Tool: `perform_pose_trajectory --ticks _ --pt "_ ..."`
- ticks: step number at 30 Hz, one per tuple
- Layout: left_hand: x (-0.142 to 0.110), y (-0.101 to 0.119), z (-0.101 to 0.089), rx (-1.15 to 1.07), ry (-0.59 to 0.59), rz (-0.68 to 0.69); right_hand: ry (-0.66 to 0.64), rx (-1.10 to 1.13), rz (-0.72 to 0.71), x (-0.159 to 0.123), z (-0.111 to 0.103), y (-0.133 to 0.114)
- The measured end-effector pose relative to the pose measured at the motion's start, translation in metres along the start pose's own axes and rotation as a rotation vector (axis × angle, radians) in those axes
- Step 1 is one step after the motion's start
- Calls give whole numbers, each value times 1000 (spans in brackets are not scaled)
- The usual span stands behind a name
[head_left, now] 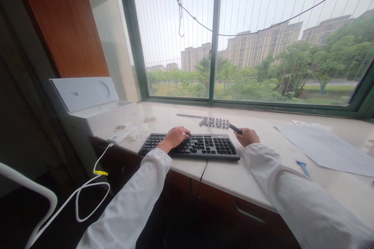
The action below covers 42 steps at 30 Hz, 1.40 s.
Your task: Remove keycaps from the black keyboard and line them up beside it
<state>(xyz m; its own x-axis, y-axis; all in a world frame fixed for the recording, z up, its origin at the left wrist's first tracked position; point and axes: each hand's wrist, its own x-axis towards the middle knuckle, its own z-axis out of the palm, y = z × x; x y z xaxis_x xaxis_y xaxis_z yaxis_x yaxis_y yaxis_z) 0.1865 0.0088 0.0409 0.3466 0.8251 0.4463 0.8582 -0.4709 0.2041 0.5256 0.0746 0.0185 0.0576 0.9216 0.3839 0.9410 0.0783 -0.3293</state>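
While the stone counter (222, 179) carries a black keyboard (189, 146), the left hand (173, 137) lies open across its keys, steadying it; the right hand (247, 136) grips a dark tool (235, 128) beside loose keycaps (214, 122), best kept level.

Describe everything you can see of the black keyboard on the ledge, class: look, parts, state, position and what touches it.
The keyboard is black, plastic-looking and low, with rows of dark keys bearing pale legends too small to read. It lies flat near the front edge of the pale stone-like ledge, slightly askew. A dark cable runs from its front edge down over the ledge. The left hand rests on its keys; the right hand, holding a small dark tool, sits just off its right end.
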Motion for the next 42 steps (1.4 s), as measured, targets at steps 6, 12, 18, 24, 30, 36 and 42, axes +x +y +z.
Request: perform_pose_trajectory --ticks 6,12,18,24,30,36,42 --pt "3 2 -3 -31 -29 3 9 2 -21 1 2 1" --pt "23 -2 -4 -46 -59 -109 19 37 -28 0 3 -1" --pt "81 -23 9 -88 -41 -224 -1 16 -13 0 1 -4" --pt "145 -44 42 -75 -104 -311 -23 -37 -37 0 -2 -8" --pt "192 -56 72 -20 -209 -354 -4 -61 -103 3 2 -3" --pt "218 -54 87 49 -227 -322 -31 -46 -129 2 1 -6" --pt "225 -50 97 105 -250 -291 -29 -24 -129 1 4 -8"
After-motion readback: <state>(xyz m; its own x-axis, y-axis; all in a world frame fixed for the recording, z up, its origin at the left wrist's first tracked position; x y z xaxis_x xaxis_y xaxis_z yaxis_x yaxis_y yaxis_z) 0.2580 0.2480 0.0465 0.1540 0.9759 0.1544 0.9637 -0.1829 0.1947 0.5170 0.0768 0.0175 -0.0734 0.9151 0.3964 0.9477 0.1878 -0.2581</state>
